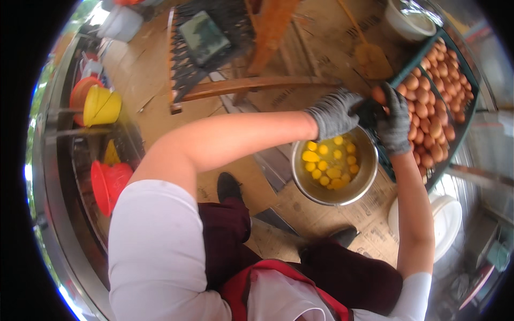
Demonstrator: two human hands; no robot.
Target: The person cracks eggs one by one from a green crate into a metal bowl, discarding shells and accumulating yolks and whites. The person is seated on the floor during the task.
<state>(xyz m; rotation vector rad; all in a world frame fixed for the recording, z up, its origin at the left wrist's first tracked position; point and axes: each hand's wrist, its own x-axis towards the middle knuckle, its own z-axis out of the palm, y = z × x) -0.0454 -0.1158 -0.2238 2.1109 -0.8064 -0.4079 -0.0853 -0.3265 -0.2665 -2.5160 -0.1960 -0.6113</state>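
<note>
My right hand (394,120), in a grey knit glove, holds a brown egg (378,95) between its fingers. Beside it, my left hand (336,114), gloved alike, reaches over the far rim of a steel bowl (300,181); its fingertips are dark and blurred, so whether they grip anything is unclear. Inside the bowl, several whole egg yolks (333,173) lie in clear egg white. Close to my right hand stands a dark green crate (461,138), divided in two and heaped with brown eggs (421,110).
A wooden frame (257,83) with dark webbing stands ahead. A yellow fly swatter (371,60) lies near the crate, by a white tub (405,24). Yellow (102,106) and red (110,186) buckets are at left. Cardboard (257,176) covers the floor; a white bucket (445,224) stands at right.
</note>
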